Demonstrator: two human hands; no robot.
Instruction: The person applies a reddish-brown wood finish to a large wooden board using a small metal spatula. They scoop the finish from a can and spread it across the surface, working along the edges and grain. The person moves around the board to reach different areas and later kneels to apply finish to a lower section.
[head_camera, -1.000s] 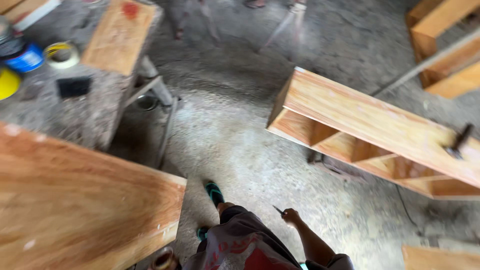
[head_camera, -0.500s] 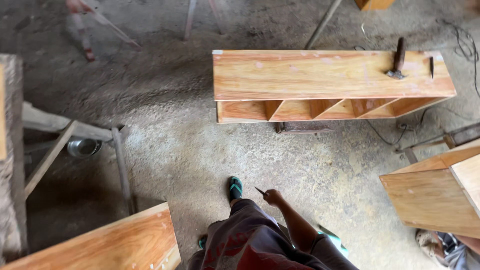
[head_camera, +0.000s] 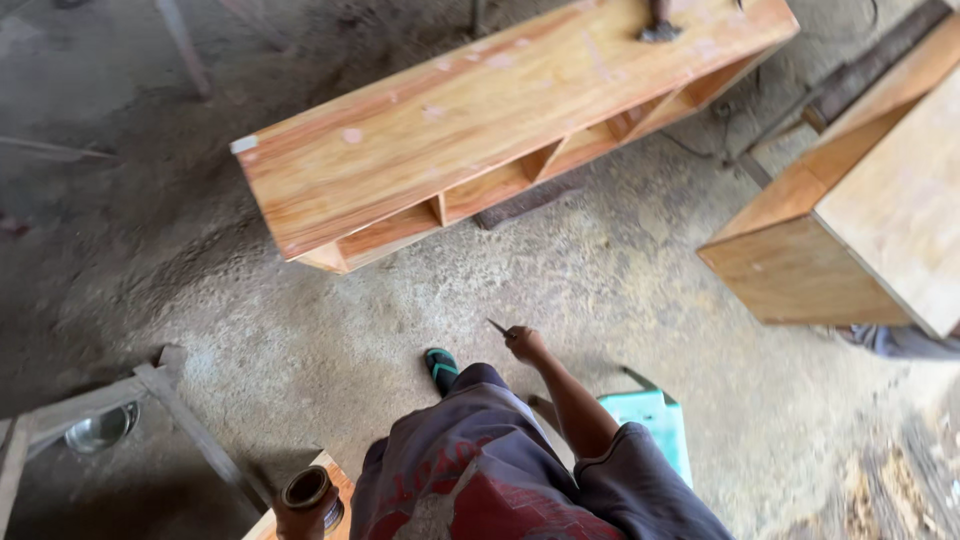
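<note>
R hand (head_camera: 524, 343) holds a thin pointy tool (head_camera: 497, 326), maybe a nail. L hand is not in view. The wood shelf (head_camera: 480, 130) w/ 4 slots looks closer now; person walked up.

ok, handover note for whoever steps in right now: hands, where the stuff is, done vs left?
Right hand: grip shut on a thin pointed tool, held out in front of the body.
Left hand: not in view.
Long wooden shelf unit stands on the concrete floor ahead, open compartments facing the person, a dark tool lying on top. Second wooden cabinet to the right.
Done: shelf looks assembled.
Left: cannot tell; the hand is apart from the shelf.
</note>
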